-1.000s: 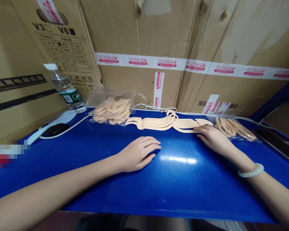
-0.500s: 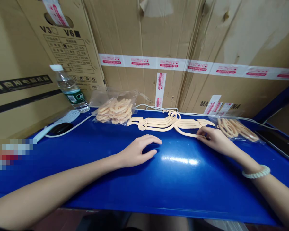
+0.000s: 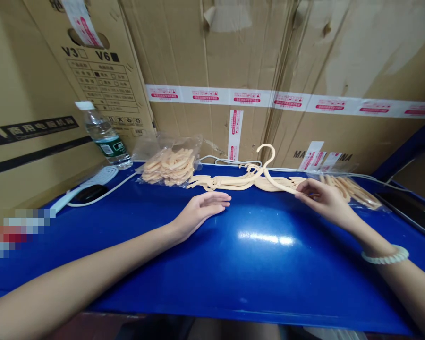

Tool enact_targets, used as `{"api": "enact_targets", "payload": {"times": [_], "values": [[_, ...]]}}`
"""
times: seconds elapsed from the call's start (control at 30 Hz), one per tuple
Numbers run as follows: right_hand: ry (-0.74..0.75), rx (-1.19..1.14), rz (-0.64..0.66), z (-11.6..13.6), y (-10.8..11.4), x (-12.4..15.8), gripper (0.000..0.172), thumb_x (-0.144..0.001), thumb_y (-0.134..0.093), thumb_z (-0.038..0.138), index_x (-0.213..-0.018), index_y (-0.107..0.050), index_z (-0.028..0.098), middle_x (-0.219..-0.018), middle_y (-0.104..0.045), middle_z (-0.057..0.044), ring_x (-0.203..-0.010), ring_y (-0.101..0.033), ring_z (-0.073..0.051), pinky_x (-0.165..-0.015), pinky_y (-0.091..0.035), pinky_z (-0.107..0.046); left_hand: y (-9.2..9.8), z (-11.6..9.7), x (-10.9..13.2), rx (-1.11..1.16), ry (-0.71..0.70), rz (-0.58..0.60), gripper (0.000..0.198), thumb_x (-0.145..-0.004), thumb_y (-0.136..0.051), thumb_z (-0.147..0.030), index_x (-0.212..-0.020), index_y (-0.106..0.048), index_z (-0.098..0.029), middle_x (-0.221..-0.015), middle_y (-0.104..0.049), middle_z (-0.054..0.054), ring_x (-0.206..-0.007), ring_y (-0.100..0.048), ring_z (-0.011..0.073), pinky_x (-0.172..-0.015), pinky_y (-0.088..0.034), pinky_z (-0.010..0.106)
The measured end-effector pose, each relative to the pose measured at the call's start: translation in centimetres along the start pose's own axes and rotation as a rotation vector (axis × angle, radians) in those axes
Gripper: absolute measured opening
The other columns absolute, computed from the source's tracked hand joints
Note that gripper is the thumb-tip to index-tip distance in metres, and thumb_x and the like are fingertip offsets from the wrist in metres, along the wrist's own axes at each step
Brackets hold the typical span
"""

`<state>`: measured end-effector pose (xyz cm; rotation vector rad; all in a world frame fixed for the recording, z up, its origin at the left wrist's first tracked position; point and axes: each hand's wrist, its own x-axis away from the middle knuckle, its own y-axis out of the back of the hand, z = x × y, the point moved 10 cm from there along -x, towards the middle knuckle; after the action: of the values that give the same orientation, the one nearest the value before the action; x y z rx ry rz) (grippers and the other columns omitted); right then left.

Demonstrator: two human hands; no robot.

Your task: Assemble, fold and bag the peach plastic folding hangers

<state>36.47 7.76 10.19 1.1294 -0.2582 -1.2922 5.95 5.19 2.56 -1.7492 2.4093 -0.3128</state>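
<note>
My right hand [image 3: 320, 198] pinches the right arm of a cream hanger [image 3: 280, 185], whose hook stands up against the cardboard behind. The hanger's left part overlaps several matching hangers [image 3: 230, 185] laid in a row along the back of the blue table [image 3: 212, 269]. My left hand [image 3: 207, 208] hovers over the table just in front of that row, fingers stretched out and holding nothing. My right fingers hide the tip of the held hanger.
Clear bags of cream hanger parts lie on both sides, a left bag [image 3: 170, 165] and a right bag [image 3: 354, 189]. A water bottle [image 3: 106, 137], a pale blue brush [image 3: 95, 178] and a black mouse [image 3: 89, 192] are at the left. Cardboard boxes [image 3: 212, 52] wall the back.
My right hand has tilted the hanger so its hook now rises above the row. The fingers of my left hand have straightened and come closer together, and the hand has shifted slightly left.
</note>
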Motion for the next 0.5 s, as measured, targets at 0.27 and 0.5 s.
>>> {"api": "enact_targets", "payload": {"times": [0.27,0.5], "values": [[-0.018,-0.125,-0.073,0.9,1.7,0.0,0.038,-0.087,-0.069,0.059,-0.089,-0.062,0.022,-0.081,-0.069,-0.006,-0.068,-0.067,-0.021,-0.062,-0.055,-0.034,1.5,0.4,0.1,0.236,0.051,-0.202,0.058,-0.074,-0.078,-0.010,-0.128,-0.058,-0.016,-0.146,-0.057,0.017,-0.115,-0.070,0.0286,-0.116,-0.045,0.047],[0.007,-0.094,-0.023,1.6,0.7,0.3,0.034,-0.089,-0.069,0.055,-0.093,-0.064,0.022,-0.085,-0.070,-0.007,-0.073,-0.069,-0.021,-0.059,-0.055,-0.031,2.4,-0.2,0.1,0.242,-0.080,-0.287,0.063,-0.081,-0.074,-0.012,-0.135,-0.044,-0.023,-0.139,-0.058,0.015,-0.106,-0.073,0.0230,-0.111,-0.049,0.048]]}}
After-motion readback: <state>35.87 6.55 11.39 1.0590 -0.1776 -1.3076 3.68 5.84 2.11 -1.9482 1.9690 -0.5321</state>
